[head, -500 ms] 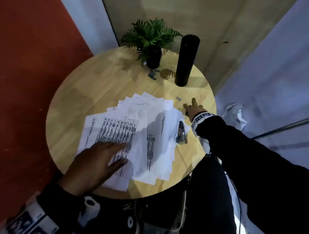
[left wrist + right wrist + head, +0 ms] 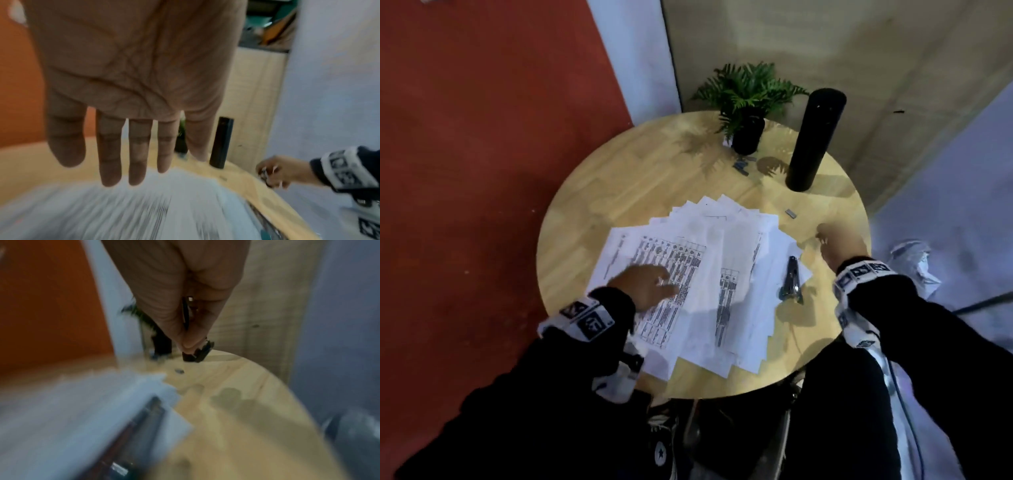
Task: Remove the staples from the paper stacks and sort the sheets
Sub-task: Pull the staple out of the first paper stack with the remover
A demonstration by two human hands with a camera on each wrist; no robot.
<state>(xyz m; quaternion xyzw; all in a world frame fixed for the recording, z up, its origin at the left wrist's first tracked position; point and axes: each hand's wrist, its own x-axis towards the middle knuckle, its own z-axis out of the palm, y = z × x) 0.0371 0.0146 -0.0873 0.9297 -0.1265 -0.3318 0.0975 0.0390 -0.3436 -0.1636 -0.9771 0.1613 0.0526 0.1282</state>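
Note:
Several white printed sheets [image 2: 726, 240] lie fanned across the round wooden table [image 2: 619, 192]. My left hand [image 2: 650, 284] rests flat on the sheet printed with a table, its fingers [image 2: 133, 154] straight and spread. My right hand [image 2: 839, 240] hovers by the table's right edge, just right of the sheets. Its fingertips [image 2: 185, 337] pinch a small black tool with metal parts [image 2: 203, 350], also visible in the left wrist view as a dark glint [image 2: 265, 177]. A dark stapler-like tool [image 2: 791, 279] lies on the right corner of the sheets.
A short strip of staples [image 2: 790, 213] lies on bare wood beyond my right hand. A potted fern [image 2: 748, 102] and a tall black cylinder [image 2: 815, 137] stand at the table's far side. Crumpled paper [image 2: 914, 263] lies on the floor to the right.
My right hand has drawn back a little from the staple strip toward the table's right edge. The left hand stays flat on the printed sheet. The head view has shifted.

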